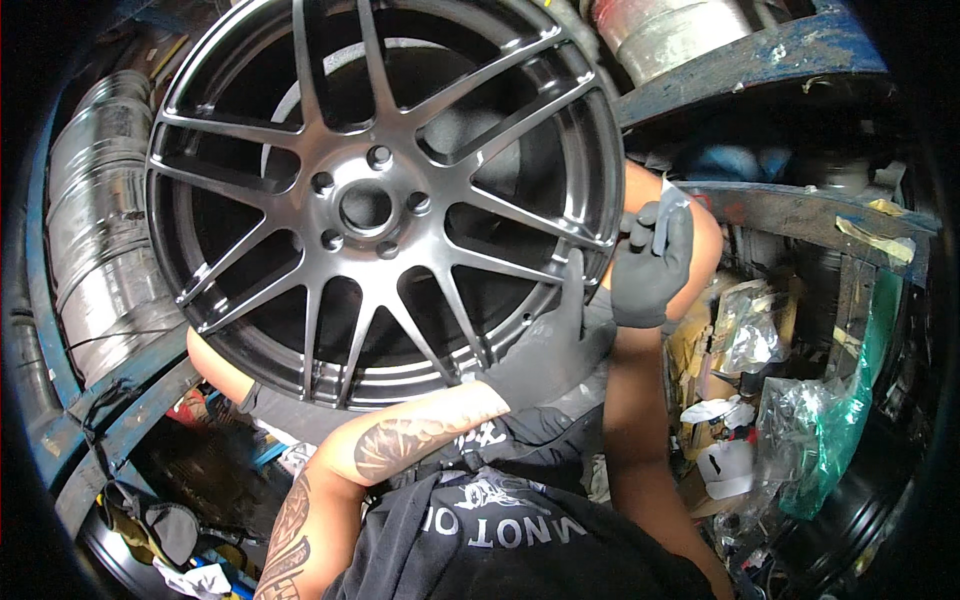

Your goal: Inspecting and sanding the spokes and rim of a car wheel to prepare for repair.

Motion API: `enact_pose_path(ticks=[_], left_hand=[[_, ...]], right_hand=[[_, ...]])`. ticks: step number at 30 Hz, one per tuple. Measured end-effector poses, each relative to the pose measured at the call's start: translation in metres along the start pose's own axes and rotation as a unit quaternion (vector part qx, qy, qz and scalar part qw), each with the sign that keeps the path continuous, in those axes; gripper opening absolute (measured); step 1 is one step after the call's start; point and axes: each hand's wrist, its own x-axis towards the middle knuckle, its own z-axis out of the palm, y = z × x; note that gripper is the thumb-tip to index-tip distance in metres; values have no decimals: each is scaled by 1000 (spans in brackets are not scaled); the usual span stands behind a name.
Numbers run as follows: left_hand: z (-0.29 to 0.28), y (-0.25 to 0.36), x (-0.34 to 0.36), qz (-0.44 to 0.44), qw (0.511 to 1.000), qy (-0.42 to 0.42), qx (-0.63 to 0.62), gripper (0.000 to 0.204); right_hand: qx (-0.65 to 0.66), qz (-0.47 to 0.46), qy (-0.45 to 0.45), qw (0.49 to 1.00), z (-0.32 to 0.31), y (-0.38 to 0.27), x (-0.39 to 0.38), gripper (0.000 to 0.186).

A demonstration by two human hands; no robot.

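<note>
A large dark metal car wheel [385,285] lies face up across my legs, with paired spokes and a round centre bore ringed by bolt holes. My left hand [560,335], in a grey glove, holds the wheel's lower right edge. One finger stretches up over the rim; the others are mostly hidden. Just off the right side of the rim is my right hand [652,262], also gloved. Its fingers are curled around a small, thin grey sheet [668,212], whose material I cannot make out.
Metal barrels [115,200] stand at the left beside a blue frame [130,375]. Another silver barrel-shaped part [680,35] sits at the top right, behind a blue metal bar [760,62]. Clear and green plastic [840,430], paper and scraps clutter the right side.
</note>
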Motion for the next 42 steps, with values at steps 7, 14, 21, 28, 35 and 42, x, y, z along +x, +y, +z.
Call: enact_pose_path(ticks=[7, 14, 21, 28, 35, 42], left_hand=[[24, -17, 23, -29, 978, -116, -171, 89], [9, -9, 2, -14, 987, 11, -160, 88], [2, -9, 8, -32, 984, 41, -169, 85], [-9, -6, -8, 62, 992, -21, -111, 60], [-62, -3, 34, 127, 934, 192, -275, 71], [-102, 22, 85, 62, 814, 117, -566, 75]], right_hand=[[59, 51, -8, 997, 20, -5, 14, 33], [108, 61, -128, 984, 3, 3, 22, 34], [104, 88, -70, 988, 21, -1, 13, 30], [86, 52, -83, 992, 3, 9, 18, 28], [133, 105, -138, 976, -20, 14, 30, 23], [119, 119, -187, 968, -25, 21, 36, 25]])
